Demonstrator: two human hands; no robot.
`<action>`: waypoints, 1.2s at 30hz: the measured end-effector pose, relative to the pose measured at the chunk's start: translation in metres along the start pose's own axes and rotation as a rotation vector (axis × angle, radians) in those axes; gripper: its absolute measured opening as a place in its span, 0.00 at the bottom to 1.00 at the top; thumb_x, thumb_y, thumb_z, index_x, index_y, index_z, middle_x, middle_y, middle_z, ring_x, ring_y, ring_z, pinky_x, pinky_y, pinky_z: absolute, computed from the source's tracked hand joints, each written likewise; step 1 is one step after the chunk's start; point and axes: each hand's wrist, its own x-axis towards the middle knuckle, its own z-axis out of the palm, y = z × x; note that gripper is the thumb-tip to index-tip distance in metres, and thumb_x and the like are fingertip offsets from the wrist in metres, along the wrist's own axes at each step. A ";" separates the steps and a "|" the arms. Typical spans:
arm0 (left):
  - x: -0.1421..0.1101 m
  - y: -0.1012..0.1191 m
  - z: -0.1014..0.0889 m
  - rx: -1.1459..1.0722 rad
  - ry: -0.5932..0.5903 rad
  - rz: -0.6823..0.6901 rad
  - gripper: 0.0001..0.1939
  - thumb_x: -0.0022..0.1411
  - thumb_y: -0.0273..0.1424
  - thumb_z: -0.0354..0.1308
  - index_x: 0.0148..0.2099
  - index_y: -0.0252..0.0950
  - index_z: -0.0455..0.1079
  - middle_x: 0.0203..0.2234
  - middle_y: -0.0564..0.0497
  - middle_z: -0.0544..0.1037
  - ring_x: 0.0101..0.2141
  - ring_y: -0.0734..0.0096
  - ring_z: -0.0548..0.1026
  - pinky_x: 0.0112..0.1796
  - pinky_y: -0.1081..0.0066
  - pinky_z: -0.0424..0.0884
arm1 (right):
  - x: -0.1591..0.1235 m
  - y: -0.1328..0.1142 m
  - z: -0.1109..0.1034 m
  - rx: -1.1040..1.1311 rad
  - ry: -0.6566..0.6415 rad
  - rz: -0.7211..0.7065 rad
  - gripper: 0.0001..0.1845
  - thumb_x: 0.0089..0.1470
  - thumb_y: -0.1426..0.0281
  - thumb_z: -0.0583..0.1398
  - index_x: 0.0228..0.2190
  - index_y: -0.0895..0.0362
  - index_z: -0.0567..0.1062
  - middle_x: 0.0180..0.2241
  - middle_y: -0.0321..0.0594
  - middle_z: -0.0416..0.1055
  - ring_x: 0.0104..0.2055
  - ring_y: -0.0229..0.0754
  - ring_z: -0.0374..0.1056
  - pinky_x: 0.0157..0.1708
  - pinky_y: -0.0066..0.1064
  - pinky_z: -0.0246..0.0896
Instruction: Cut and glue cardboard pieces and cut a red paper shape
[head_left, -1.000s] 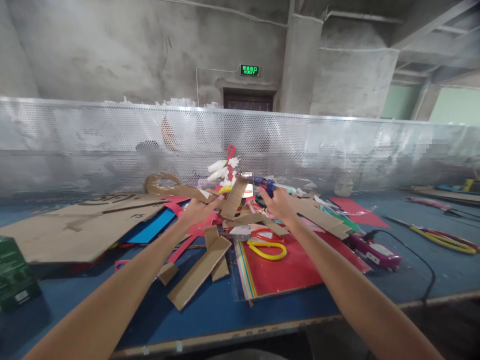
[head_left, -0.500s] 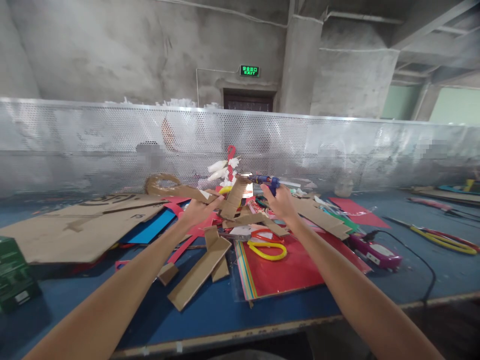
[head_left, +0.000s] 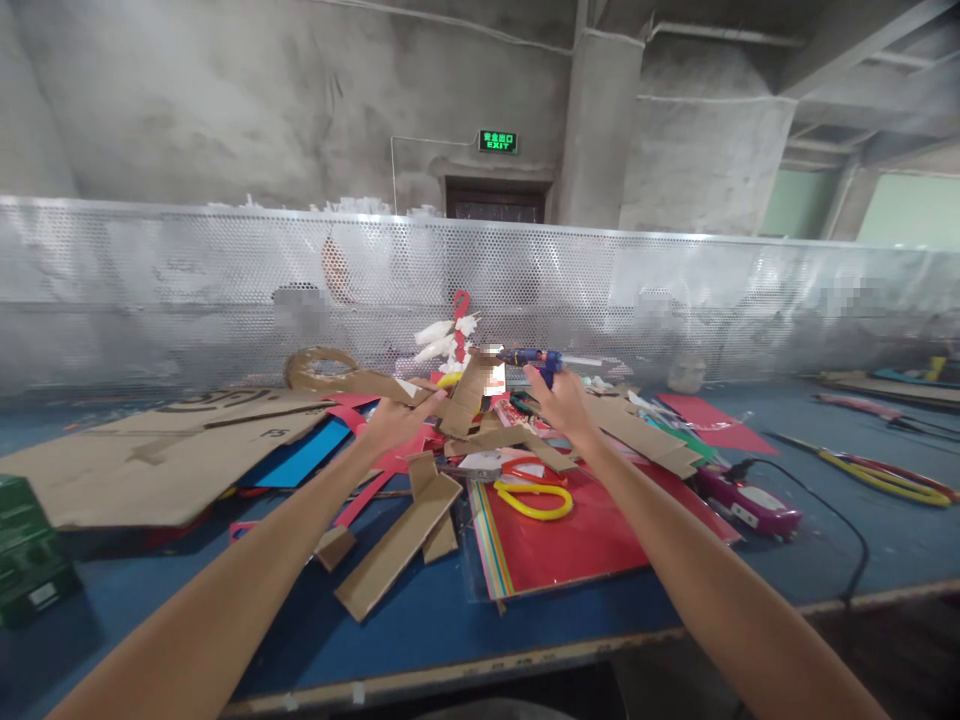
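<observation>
My right hand [head_left: 562, 405] is wrapped round a blue hot glue gun [head_left: 551, 362], whose nozzle points left. A white glue stick [head_left: 583, 362] pokes out of its back end. The nozzle tip lies at the top of an upright, slightly tilted piece of cardboard [head_left: 466, 395]; whether it touches is too small to tell. My left hand [head_left: 401, 420] is closed at the lower left edge of that cardboard, its fingertips partly hidden. Behind the cardboard stands a red strip with white tufts [head_left: 460, 340].
Scissors with yellow and red handles [head_left: 534, 500] lie on a pack of coloured paper [head_left: 585, 545]. Cardboard offcuts [head_left: 401, 550] and a large cardboard sheet [head_left: 150, 460] cover the left. At right are a purple power strip [head_left: 750, 505] with a black cord and yellow-handled pliers or cutters [head_left: 885, 475].
The glue gun has tipped slightly to a more level angle, and its glue stick shows more clearly behind it. My left hand and the cardboard have hardly moved.
</observation>
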 end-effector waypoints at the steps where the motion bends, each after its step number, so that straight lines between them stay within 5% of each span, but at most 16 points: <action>1: 0.000 -0.001 0.000 -0.003 0.002 0.004 0.21 0.64 0.52 0.55 0.37 0.40 0.76 0.37 0.48 0.83 0.42 0.58 0.80 0.53 0.60 0.74 | 0.000 0.001 0.000 -0.004 0.001 0.002 0.30 0.66 0.47 0.51 0.34 0.56 0.81 0.27 0.46 0.77 0.34 0.53 0.74 0.37 0.36 0.61; 12: 0.000 0.001 -0.002 0.010 0.008 0.006 0.17 0.64 0.48 0.55 0.36 0.41 0.75 0.35 0.50 0.82 0.41 0.59 0.80 0.51 0.61 0.74 | -0.003 -0.003 -0.008 0.141 -0.022 0.027 0.25 0.65 0.51 0.55 0.39 0.57 0.82 0.34 0.46 0.80 0.39 0.53 0.75 0.40 0.36 0.63; 36: 0.001 -0.005 -0.001 0.016 0.030 -0.045 0.19 0.64 0.49 0.54 0.38 0.40 0.77 0.39 0.48 0.83 0.44 0.56 0.79 0.53 0.59 0.72 | 0.001 0.006 -0.005 -0.012 0.004 0.046 0.31 0.65 0.47 0.52 0.26 0.56 0.79 0.24 0.45 0.75 0.29 0.50 0.72 0.32 0.34 0.58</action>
